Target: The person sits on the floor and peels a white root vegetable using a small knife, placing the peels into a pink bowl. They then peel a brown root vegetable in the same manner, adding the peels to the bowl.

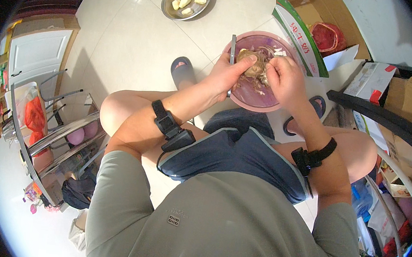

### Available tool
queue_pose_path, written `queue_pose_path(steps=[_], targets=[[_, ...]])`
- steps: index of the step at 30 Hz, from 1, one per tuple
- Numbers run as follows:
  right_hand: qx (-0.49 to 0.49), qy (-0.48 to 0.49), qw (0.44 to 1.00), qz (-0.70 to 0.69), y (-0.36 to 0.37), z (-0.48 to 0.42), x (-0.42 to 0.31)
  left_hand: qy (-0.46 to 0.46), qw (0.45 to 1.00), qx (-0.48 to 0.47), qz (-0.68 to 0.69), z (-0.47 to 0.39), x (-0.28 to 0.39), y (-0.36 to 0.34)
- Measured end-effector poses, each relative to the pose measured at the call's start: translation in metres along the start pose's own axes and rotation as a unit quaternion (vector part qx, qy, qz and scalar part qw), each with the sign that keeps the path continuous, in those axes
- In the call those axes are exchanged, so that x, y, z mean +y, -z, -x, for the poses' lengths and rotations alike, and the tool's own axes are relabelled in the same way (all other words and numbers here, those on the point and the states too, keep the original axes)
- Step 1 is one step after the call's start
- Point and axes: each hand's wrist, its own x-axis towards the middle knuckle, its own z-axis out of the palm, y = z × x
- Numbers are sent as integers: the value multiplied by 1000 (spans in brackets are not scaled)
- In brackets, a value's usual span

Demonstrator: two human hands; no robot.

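Observation:
My left hand (pixel 229 73) grips a brown, papery-looking bulb or tuber (pixel 252 64) above a pink plastic basin (pixel 255 105). Its thumb lies over the top; the other fingers are mostly hidden. A thin grey bar-like object (pixel 233 48) is seen edge-on beside that hand, and whether the hand holds it is unclear. My right hand (pixel 285 78) has its fingers curled against the bulb's right side; its fingertips are hidden. Loose brownish and purplish peelings (pixel 253 86) and white scraps (pixel 279 53) are in the basin.
A steel bowl (pixel 166 9) with several pale-yellow peeled pieces (pixel 184 2) stands on the tiled floor ahead. An open carton (pixel 334 7) holding a red mesh bag (pixel 328 36) is beyond the basin to the right. A metal rack (pixel 66 131) stands left, a chair frame (pixel 400 175) right.

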Motion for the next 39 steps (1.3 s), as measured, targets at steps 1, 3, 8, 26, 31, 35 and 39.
queue_pose_path(steps=[1,3,8,26,31,35,39], targets=[[-4,-2,1000,-11,1,0,0,9,1000,-6,-11,-3,-4,4],[-17,-9,1000,-21,2,1,2,43,998,-32,-41,-9,-7,13],[-17,-26,995,-97,3,1,-6,18,999,-37,-16,-9,-9,12],[37,29,998,47,-6,1,7,-85,995,-40,-31,-7,-16,-1],[24,31,998,41,-3,2,19,-81,996,-31,1,-10,-14,3],[-18,-30,998,-50,-1,5,6,-129,988,-12,-78,-14,-21,9],[-11,-60,994,-93,-7,8,4,-183,952,10,-245,-13,-19,16]])
